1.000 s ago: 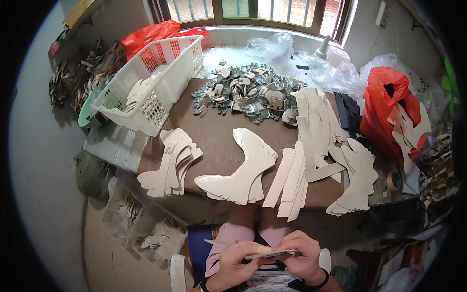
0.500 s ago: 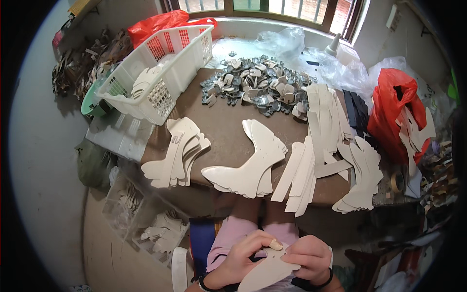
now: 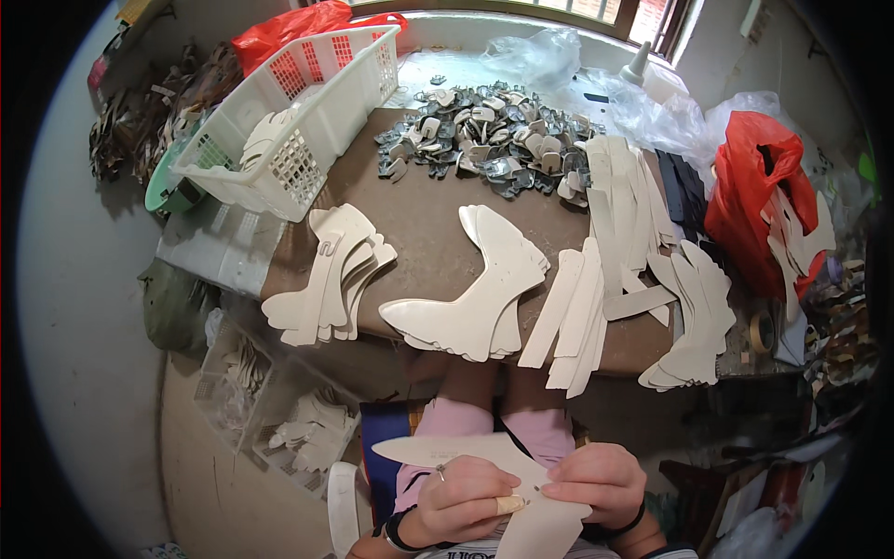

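Note:
A cream, curved piece of leather-like sheet (image 3: 549,534), cut like a shoe upper, is held over my lap. My left hand (image 3: 466,498) grips its middle with bent fingers; one finger has a tan wrap and another a ring. My right hand (image 3: 601,484) pinches its right edge, next to small dark marks or holes. One pointed arm of the piece reaches left past my left hand, while its lower part runs toward the bottom edge. On the table ahead lies a stack of similar cream pieces (image 3: 475,298).
Another cream stack (image 3: 340,279) lies left, with cream strips (image 3: 577,312) and more pieces (image 3: 694,312) right. Behind them are a pile of clear-and-cream small parts (image 3: 494,140), a white basket (image 3: 307,140) and a red bag (image 3: 759,196). Plastic bins (image 3: 298,438) stand below left.
The cream piece has been turned and opened out, so its pointed arm now shows at the left. Both hands have shifted their hold. The table scene sits slightly higher in view.

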`<state>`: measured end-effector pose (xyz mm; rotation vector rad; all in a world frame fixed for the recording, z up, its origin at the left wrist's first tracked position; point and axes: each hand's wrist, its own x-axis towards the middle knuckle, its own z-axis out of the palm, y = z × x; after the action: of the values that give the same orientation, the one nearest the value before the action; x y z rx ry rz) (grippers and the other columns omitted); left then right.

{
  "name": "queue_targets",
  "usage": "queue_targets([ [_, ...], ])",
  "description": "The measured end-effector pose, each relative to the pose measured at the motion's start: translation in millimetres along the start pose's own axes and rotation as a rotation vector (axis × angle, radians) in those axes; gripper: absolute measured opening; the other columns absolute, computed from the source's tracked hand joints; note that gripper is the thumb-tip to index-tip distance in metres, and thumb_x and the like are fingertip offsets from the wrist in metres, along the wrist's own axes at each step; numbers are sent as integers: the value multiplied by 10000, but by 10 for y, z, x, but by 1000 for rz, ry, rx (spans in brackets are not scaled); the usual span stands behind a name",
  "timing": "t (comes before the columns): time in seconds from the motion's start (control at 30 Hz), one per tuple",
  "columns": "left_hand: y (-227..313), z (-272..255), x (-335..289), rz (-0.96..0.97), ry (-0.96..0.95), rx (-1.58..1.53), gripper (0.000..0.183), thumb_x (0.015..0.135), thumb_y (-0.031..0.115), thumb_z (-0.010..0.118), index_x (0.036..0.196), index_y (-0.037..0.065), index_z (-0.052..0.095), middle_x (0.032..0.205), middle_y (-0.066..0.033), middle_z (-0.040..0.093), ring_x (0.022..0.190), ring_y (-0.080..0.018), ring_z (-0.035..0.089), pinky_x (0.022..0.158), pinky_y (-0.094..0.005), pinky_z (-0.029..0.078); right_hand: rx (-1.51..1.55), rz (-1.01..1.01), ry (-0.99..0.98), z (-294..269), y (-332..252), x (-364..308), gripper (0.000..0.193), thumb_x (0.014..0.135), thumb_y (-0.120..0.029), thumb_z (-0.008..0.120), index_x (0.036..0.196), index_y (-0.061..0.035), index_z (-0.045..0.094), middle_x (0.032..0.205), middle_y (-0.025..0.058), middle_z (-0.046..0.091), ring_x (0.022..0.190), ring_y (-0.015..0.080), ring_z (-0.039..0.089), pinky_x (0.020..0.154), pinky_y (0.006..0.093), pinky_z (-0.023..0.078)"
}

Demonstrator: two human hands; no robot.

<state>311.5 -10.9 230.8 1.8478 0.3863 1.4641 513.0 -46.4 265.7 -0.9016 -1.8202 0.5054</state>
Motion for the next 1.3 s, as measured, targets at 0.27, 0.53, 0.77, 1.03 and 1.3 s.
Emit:
queue_targets([
  [0.27,-66,-37,38,70,-67,71,199,685,-4,710,875,-8,653,960,-105,613,834,-273,654,670,-334,540,-15,118,-9,86,-18,51,214,712,-134,749,890,-24,707,887,86,663,759,234,659,626,328,523],
  [0.53,-9,-156,149,130,-108,292,203,685,17,724,879,20,666,970,-81,619,807,-242,654,648,-305,543,-61,40,-26,114,-16,71,226,689,-142,762,878,-34,701,852,76,662,741,223,656,607,310,520],
  [0.77,49,-259,237,-123,-116,372,210,697,96,715,885,18,666,937,-126,664,771,-238,662,611,-292,509,-38,121,12,240,65,247,232,659,-42,762,881,-28,698,853,99,659,733,231,651,611,310,520],
  [1.03,-428,-1158,1158,-555,482,578,183,821,119,684,900,-21,596,691,17,495,646,-79,462,594,-228,397,-88,509,-23,-137,671,721,336,799,-25,670,1128,-10,602,994,141,596,832,231,637,716,304,541],
  [1.3,-1484,-1628,1059,-575,256,1050,605,736,133,757,1239,-52,475,1165,-206,483,1046,-374,508,896,-414,419,-745,397,73,-750,2206,1410,284,760,5,624,1040,-46,625,978,129,582,862,318,617,734,405,510],
])
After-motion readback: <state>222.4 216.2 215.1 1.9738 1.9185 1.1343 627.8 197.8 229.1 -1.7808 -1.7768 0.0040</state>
